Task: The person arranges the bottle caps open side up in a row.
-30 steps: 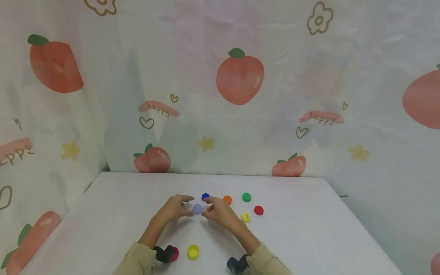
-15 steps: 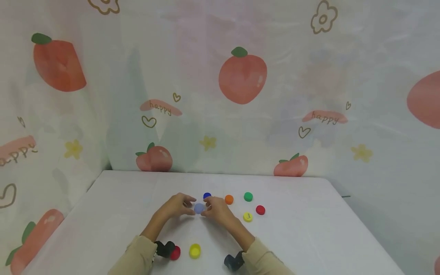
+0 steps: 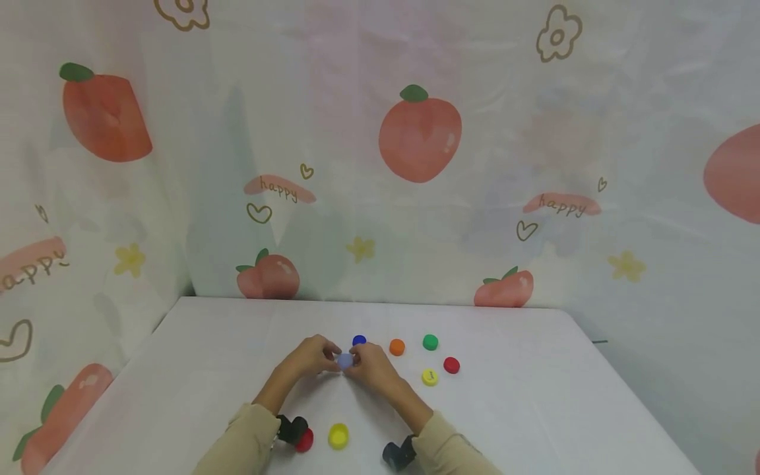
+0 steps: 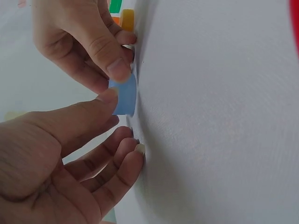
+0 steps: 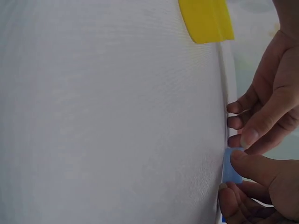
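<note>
Head view: the left hand point(image 3: 313, 356) and right hand point(image 3: 374, 367) together pinch a pale-blue cap point(image 3: 345, 361) on the white table point(image 3: 534, 396), partly hiding it. Left-wrist view: its side looks smooth; a red thing point(image 4: 295, 21) is cut off. Right-wrist view: a yellow piece point(image 5: 208, 21) is cropped.

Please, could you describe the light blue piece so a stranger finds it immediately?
On the white table, find where the left hand and right hand meet. The light blue piece is between them, clearly paler than the dark blue piece just beyond.
</note>
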Available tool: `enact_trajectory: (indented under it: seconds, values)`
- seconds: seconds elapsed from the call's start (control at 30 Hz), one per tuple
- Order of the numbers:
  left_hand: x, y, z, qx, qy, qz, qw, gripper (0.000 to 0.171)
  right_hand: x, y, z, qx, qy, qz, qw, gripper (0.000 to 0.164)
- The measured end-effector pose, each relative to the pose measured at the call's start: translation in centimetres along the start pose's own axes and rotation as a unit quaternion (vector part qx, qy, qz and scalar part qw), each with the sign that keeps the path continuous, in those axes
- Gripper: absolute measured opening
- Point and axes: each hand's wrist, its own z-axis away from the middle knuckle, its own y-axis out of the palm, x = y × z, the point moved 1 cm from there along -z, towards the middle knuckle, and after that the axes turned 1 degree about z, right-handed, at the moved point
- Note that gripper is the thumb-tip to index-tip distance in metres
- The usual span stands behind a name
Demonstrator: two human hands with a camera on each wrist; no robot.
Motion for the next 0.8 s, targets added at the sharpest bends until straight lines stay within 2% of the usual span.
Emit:
enact_trajectory:
  seconds: [0.2, 0.43, 0.57, 0.8]
  values:
    - [0.2, 0.2, -0.1, -0.004, 0.001, -0.002, 1.0000, 0.020, 0.1, 0.0, 0.0, -0.004, -0.020, 0.008, 1.000, 0.022]
    - [0.0, -0.1, 0.2, 0.003, 0.019, -0.006, 0.9998, 0.023, 0.1, -0.2, 0.2, -0.002, -0.009, 0.011, 1.000, 0.023]
    - [0.0, -0.5, 0.6, 0.019, 0.029, 0.021, 0.9992, 0.028, 0.3, -0.8, 0.7, -0.001, -0.003, 0.004, 1.000, 0.025]
    - [-0.3, -0.8, 1.2, 0.033, 0.060, 0.058, 0.9960, 0.030, 0.8, -1.9, 2.0, -0.006, -0.020, -0.032, 0.999, 0.027]
